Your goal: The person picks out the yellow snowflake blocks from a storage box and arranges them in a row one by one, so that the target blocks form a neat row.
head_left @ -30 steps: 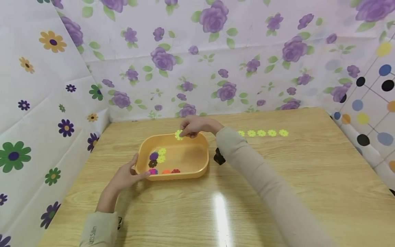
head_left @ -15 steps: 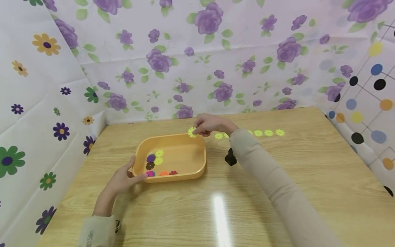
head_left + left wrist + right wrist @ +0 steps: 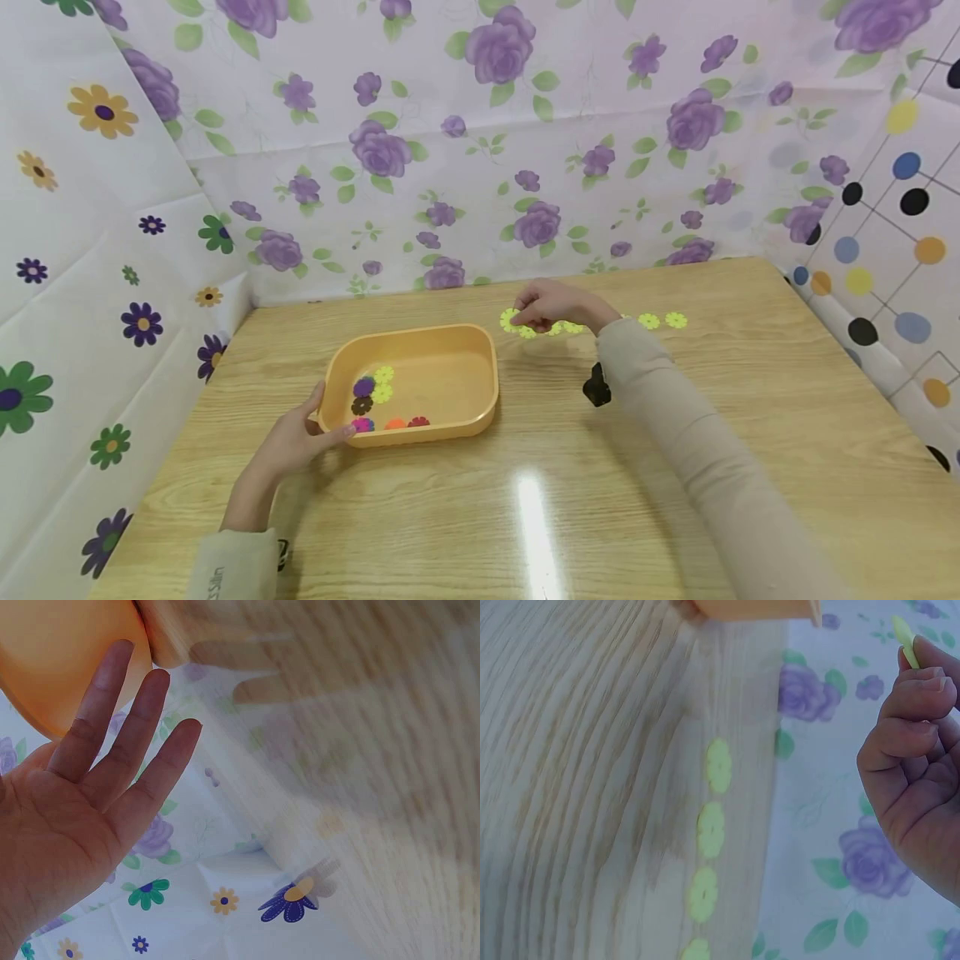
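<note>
My right hand (image 3: 547,305) pinches a yellow flower-shaped plastic disc (image 3: 510,320) between thumb and fingertips, close over the left end of a row of similar discs. In the right wrist view the held disc (image 3: 905,641) appears edge-on. The row's yellow discs (image 3: 676,320) lie along the table's back, partly hidden by the right hand and sleeve. At the left, my left hand (image 3: 292,442) holds the front left corner of an orange tray (image 3: 487,417), thumb over the rim. The left wrist view shows several fingers (image 3: 142,757) fairly straight beside the tray wall.
Inside the tray, two yellow discs (image 3: 382,392), a purple disc (image 3: 363,387), a brown disc (image 3: 362,406) and pink, orange and red ones lie at the left and front. A black object (image 3: 597,387) shows at the right sleeve. Patterned cloths (image 3: 450,167) enclose the wooden table (image 3: 420,517).
My right hand has carried the pinched yellow disc rightward from above the tray's back rim to the left end of the row. The left hand stays at the tray's corner.
</note>
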`<act>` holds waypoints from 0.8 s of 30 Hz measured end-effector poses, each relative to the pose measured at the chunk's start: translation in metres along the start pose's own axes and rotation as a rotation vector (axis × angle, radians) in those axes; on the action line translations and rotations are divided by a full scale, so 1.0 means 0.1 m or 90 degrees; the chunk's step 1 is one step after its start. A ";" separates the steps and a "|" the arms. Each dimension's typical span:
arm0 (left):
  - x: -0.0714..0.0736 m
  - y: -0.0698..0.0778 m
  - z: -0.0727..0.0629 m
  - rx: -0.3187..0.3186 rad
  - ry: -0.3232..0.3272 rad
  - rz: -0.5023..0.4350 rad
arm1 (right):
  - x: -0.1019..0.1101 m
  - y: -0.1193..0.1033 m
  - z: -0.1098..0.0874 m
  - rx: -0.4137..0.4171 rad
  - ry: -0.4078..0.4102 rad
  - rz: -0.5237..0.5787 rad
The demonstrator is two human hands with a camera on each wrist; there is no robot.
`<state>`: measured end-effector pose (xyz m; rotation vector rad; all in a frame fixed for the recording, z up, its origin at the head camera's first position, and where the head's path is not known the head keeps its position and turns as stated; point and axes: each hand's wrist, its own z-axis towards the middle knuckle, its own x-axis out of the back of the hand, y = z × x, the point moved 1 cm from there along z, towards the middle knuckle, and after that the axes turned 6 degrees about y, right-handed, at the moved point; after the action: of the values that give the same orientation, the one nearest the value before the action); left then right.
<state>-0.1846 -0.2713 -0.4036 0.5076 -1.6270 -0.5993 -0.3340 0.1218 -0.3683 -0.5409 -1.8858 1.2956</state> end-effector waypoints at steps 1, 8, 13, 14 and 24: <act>0.00 0.00 0.00 0.000 -0.001 0.000 | 0.02 0.03 -0.02 -0.004 0.006 0.000; 0.00 0.00 0.01 0.010 -0.005 0.008 | 0.20 0.23 -0.15 -0.032 0.048 0.004; -0.01 0.02 0.01 0.009 -0.005 0.005 | 0.32 0.38 -0.26 -0.043 0.064 0.007; -0.01 0.02 0.01 0.012 -0.006 0.005 | 0.34 0.41 -0.28 -0.045 0.068 0.006; 0.00 0.01 0.00 0.019 -0.007 0.011 | 0.53 0.66 -0.47 -0.087 0.113 0.018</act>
<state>-0.1847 -0.2701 -0.4032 0.5119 -1.6509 -0.5664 -0.3347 0.2124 -0.4017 -0.7321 -1.8320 1.1033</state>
